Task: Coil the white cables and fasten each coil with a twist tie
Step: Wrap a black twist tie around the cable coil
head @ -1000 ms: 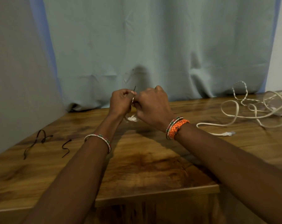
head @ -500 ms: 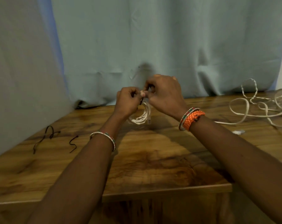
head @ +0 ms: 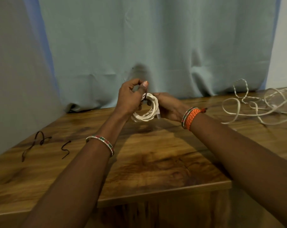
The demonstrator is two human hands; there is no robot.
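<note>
Above the middle of the wooden table, both hands hold 1 white coil in the air. The left hand pinches a dark twist tie wrapped over the coil's top; the right hand grips its right side. If the tie ends slip from that pinch, I judge the loops could spring apart. At the table's left lie 2 spare ties, well apart from the hands. At the far right a loose white cable sprawls tangled, not yet coiled, against the grey-green curtain. Nothing blocks either hand.
</note>
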